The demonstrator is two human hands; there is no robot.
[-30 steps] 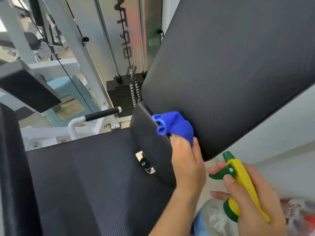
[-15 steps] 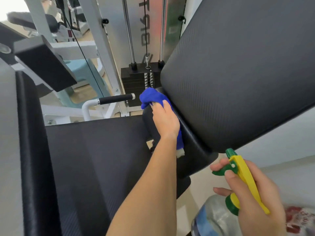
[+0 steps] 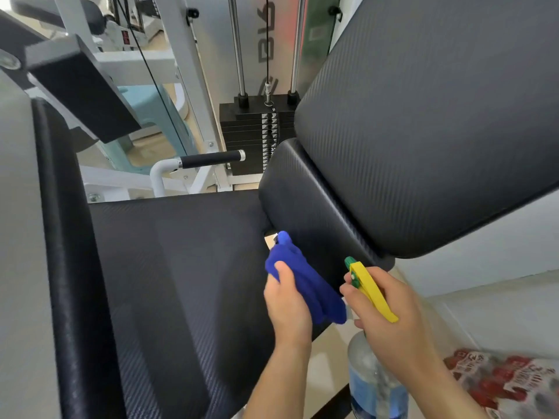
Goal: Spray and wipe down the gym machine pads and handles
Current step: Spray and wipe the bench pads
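My left hand grips a blue cloth and holds it against the lower edge of the small black lumbar pad. My right hand holds a clear spray bottle by its yellow and green trigger head, nozzle close to the same pad. Above hangs the large black back pad. The wide black seat pad lies below and to the left. A black-gripped handle on a white tube stands behind the seat.
The black weight stack with chrome guide rods stands behind the pads. White frame beams and another black pad are at the upper left. A light-blue stool sits behind glass. A red-and-white printed package lies at the lower right.
My left hand has drawn the blue cloth down from the top of the small pad to its lower edge. My right hand with the bottle has moved left, closer to the pad.
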